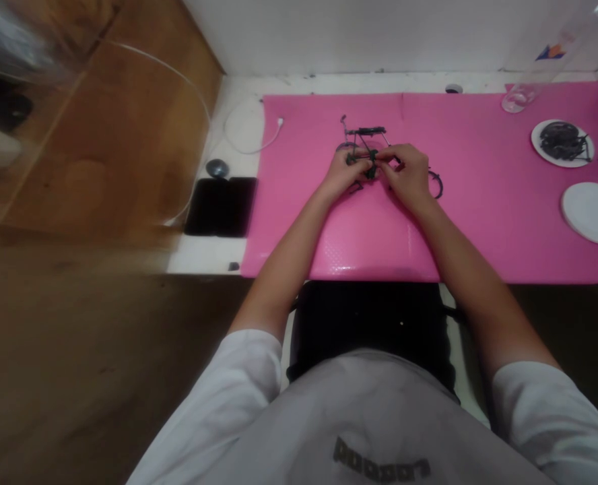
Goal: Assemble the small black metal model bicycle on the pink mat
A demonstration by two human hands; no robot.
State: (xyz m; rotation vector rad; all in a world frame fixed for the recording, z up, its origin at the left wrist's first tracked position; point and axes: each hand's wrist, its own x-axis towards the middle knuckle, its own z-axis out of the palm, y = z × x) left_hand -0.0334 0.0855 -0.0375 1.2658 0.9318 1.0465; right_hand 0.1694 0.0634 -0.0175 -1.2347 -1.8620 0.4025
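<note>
A small dark model bicycle (372, 131) is on the pink mat, its handlebar end toward the upper left and a wheel (436, 184) showing to the right of my hands. My left hand (346, 171) is closed on the lower left of the frame. From the right, my right hand (406, 174) pinches at a small dark part near the middle of the bicycle, its fingertips almost meeting those of my left hand. The exact part between the fingertips is too small to make out.
The pink mat (481, 229) covers most of the white table. At right are a plate (537, 143) of black parts, a white plate (594, 213) and a clear bottle (521, 98). Leftward lie a black flat object (221, 207), a round dark object (217, 168) and a white cable (248, 152).
</note>
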